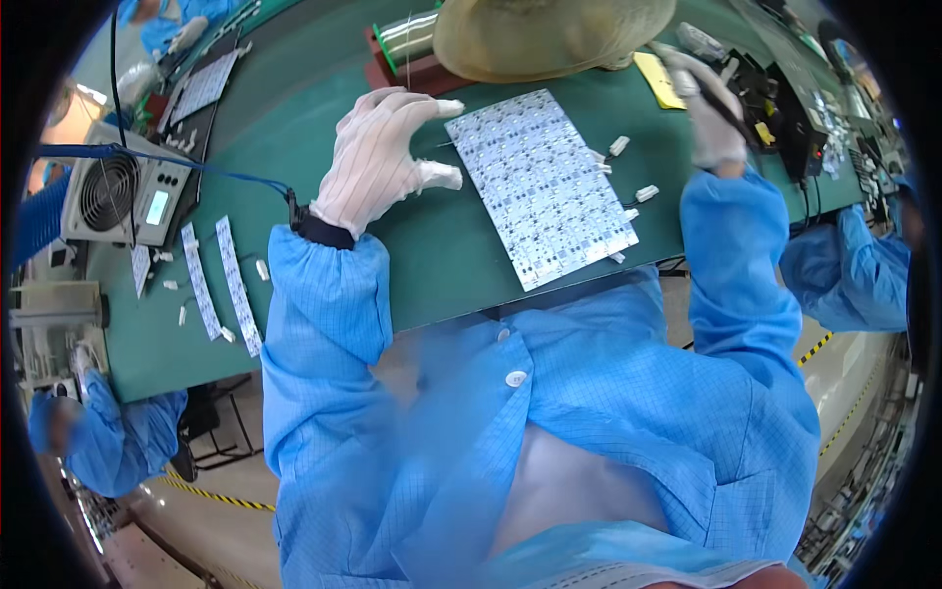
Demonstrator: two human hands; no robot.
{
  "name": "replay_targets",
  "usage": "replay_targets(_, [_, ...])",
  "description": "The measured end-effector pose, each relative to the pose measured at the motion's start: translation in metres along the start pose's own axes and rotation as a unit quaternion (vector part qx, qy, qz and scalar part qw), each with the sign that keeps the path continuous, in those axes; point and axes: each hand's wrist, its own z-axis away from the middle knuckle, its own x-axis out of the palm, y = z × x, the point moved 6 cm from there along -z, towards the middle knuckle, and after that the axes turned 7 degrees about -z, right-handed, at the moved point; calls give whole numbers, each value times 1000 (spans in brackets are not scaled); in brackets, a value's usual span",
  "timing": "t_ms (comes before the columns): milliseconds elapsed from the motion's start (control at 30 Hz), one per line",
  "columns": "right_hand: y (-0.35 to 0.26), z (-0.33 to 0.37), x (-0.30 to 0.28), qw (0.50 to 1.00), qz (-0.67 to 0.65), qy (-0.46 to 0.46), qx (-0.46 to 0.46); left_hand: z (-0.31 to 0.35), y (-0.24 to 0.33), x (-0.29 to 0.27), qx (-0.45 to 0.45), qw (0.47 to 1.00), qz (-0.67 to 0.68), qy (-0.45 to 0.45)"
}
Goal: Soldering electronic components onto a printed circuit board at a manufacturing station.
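A rectangular panel of white LED circuit boards (545,187) lies flat on the green bench mat, with small white connectors on short wires along its right edge. My left hand (388,152), in a white glove with a dark wrist strap, is just left of the panel. Its thumb and forefinger are spread, and nothing shows between them. My right hand (714,118), also gloved and slightly blurred, is right of the panel beside a black holder (760,103). Its fingers are closed around a dark, slim handle that looks like a soldering iron (724,110); the tip cannot be made out.
A solder wire spool (407,41) on a red stand and a large round translucent lamp cover (549,34) stand at the back. A yellow pad (659,80) lies near my right hand. Left are a fan unit (118,191) and narrow board strips (235,285). Co-workers sit either side.
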Motion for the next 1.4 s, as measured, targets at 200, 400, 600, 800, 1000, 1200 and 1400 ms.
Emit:
replay_targets(200, [-76,75,-50,967,-114,206,-102,-26,20,-13,17,999,20,32])
replay_targets(400, [-128,96,-1,979,-107,149,-89,-38,28,-36,-18,994,44,95])
replay_targets(600, [-146,99,2,987,-97,70,-104,-42,50,-73,13,980,183,78])
replay_targets(800, [-153,103,13,983,-75,49,-162,-39,68,-66,126,982,38,138])
replay_targets(1000, [-162,92,24,975,-28,65,-210,-47,59,-74,45,990,74,115])
replay_targets(1200, [-157,91,27,981,-79,48,-169,-45,70,-85,101,981,10,164])
replay_targets(1400, [-156,88,33,979,-72,40,-188,-41,66,-85,127,972,18,196])
